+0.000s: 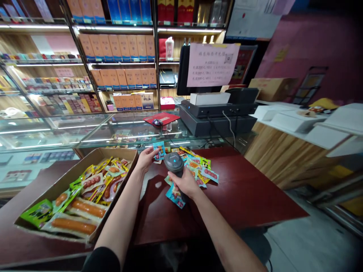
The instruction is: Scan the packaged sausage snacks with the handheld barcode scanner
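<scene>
My left hand (145,158) pinches a small blue snack packet (159,150) above the back edge of the dark red table. In my right hand (187,183) is a black handheld scanner (174,162), its rounded head tilted up and its handle wrapped by my fingers. Around and beneath the scanner lies a loose pile of packets, among them a pale blue one with red sausages (210,174) and a blue one (175,197) near the handle's lower end. To the left, an open cardboard box (131,166) holds several wrapped sausages (74,225) and green and yellow packets.
Behind the red table (241,189) is a glass counter (93,132) with a red mouse pad (166,119) and mouse (157,122). A black register unit (218,121) and a monitor with a pink notice (212,64) stand back right. Stocked shelves line the wall.
</scene>
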A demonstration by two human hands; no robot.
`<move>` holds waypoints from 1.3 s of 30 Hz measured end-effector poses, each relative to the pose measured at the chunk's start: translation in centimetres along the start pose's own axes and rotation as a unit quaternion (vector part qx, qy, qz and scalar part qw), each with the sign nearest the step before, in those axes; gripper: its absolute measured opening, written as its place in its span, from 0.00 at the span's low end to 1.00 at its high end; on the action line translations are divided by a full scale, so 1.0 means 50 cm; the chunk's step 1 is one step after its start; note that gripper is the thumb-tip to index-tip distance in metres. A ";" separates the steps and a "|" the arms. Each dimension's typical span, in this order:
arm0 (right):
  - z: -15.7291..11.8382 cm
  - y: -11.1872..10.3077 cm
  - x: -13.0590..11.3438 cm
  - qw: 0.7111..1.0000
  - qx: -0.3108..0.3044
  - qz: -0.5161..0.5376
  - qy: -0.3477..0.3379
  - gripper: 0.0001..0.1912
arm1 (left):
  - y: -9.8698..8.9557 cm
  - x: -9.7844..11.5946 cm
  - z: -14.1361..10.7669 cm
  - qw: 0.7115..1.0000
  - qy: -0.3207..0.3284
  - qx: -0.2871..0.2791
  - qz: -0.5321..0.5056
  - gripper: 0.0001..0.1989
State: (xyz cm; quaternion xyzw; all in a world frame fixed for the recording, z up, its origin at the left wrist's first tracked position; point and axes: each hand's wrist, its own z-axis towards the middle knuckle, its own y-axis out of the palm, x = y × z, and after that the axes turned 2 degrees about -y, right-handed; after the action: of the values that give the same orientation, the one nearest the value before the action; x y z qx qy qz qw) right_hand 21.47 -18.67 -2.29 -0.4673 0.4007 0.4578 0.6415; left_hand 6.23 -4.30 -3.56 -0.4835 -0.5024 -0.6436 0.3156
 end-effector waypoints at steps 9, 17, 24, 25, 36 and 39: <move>0.119 -0.053 -0.014 0.996 -0.069 -0.004 -0.058 0.10 | 0.006 0.056 0.040 0.994 0.085 0.061 0.001 0.24; 0.117 -0.003 0.004 0.990 -0.131 -0.008 -0.046 0.07 | -0.008 0.062 0.058 0.989 0.095 0.109 -0.022 0.23; 0.146 0.020 0.014 0.991 -0.116 -0.019 -0.060 0.08 | -0.016 0.080 0.049 0.987 0.104 0.122 -0.021 0.22; 0.145 0.022 0.017 0.990 -0.124 -0.023 -0.069 0.09 | -0.019 0.084 0.047 0.986 0.109 0.122 -0.022 0.22; 0.140 0.016 0.023 0.987 -0.137 -0.025 -0.084 0.09 | -0.018 0.090 0.045 0.986 0.114 0.123 -0.017 0.22; 0.141 0.018 0.031 0.987 -0.129 -0.029 -0.089 0.09 | -0.016 0.088 0.047 0.985 0.121 0.122 -0.007 0.20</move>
State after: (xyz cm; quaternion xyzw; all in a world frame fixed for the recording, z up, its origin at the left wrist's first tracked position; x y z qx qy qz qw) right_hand 21.60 -11.41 -2.26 -0.5149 0.2661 0.5266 0.6219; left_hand 4.77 -1.50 0.38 -0.3567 -0.5386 -0.6333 0.4262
